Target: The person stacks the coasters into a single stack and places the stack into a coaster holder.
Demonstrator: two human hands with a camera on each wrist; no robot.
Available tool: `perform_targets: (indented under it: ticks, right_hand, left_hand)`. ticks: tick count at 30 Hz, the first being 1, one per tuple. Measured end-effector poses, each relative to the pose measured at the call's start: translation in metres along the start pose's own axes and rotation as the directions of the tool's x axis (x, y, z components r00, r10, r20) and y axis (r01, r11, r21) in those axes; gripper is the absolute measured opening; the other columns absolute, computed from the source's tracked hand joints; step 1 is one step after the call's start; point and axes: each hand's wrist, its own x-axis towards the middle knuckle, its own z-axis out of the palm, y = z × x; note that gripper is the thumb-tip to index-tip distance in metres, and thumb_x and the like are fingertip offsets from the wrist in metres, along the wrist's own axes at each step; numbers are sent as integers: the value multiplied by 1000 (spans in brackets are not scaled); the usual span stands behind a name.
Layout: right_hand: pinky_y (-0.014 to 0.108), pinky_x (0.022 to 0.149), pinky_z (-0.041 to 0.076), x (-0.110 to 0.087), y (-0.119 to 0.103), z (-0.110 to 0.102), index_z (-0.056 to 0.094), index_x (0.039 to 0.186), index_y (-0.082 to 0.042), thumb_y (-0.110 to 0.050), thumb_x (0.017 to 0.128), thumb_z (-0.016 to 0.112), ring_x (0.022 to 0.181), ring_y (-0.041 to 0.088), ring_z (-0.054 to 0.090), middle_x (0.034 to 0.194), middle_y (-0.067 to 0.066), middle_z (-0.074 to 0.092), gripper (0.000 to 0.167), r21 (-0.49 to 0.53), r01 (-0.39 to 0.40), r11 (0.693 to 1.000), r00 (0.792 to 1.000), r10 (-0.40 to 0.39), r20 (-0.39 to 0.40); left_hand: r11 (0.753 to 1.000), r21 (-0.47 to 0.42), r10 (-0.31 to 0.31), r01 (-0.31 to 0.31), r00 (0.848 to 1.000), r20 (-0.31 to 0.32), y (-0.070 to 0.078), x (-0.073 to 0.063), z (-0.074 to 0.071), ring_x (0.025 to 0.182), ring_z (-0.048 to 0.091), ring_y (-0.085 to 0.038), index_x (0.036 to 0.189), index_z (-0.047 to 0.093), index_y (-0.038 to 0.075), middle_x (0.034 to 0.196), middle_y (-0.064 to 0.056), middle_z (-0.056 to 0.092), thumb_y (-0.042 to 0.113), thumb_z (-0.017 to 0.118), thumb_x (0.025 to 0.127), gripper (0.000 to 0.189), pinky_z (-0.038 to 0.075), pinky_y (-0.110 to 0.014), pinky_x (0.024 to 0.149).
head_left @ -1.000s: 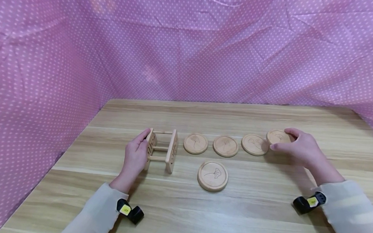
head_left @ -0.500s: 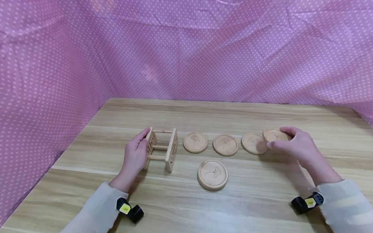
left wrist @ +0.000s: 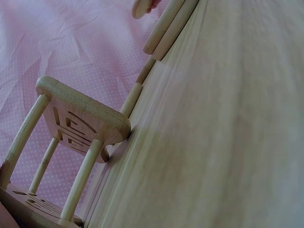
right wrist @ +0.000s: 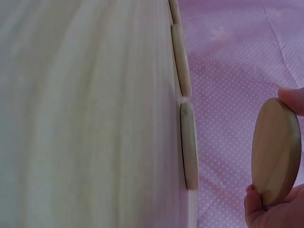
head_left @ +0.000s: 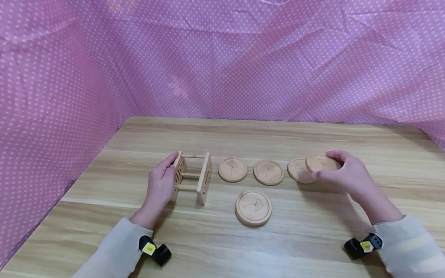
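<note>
My left hand point(head_left: 162, 182) grips the near side panel of a small wooden coaster rack point(head_left: 191, 175), which stands on the table with rungs joining its two cut-out panels. In the left wrist view the rack point(left wrist: 85, 118) shows its fretwork panel and dowels. My right hand point(head_left: 345, 174) pinches a round wooden coaster point(head_left: 321, 163) by its edge, engraved face up. The right wrist view shows this coaster point(right wrist: 275, 152) raised off the table between thumb and fingers. In the head view it overlaps another coaster point(head_left: 299, 171) lying below it.
Two more coasters, one point(head_left: 232, 169) beside the rack and one point(head_left: 268, 173) further right, lie in the same row. Nearer the person is a thicker-looking coaster piece point(head_left: 254, 209) with a leaf engraving. Pink dotted cloth point(head_left: 225, 72) hangs behind the wood-grain table point(head_left: 217, 255).
My right hand has carried its coaster leftward, so that it now overlaps the rightmost lying coaster in the head view. The left hand and the rack have stayed in place.
</note>
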Motion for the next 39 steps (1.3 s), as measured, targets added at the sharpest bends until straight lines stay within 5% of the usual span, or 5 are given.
perform_targets:
  ticks: [6,14,39]
  right_hand:
    - [50,101,32,-4,-6,7,35,135,5,-29,69,79,121,37,37,136,27,39,86,9,43,999,999,-43,18]
    - [31,88,35,-10,-15,19,40,132,4,-27,67,81,111,30,45,129,23,48,82,14,105,994,994,-106,33]
    - [43,100,32,-22,-36,55,48,124,2,-26,57,85,113,27,46,123,16,52,81,45,202,978,972,-205,111]
  left_hand:
    - [1000,-13,-3,3,1000,-1,0,0,0,120,46,-26,130,52,2,134,-16,49,2,37,93,40,39,-41,100]
    - [1000,-29,-9,9,1000,0,0,0,0,121,46,-26,130,52,2,134,-16,49,2,37,94,40,39,-41,101]
    - [1000,-14,-18,18,1000,16,0,-1,-1,121,45,-23,132,50,2,136,-15,48,5,36,94,41,38,-39,101]
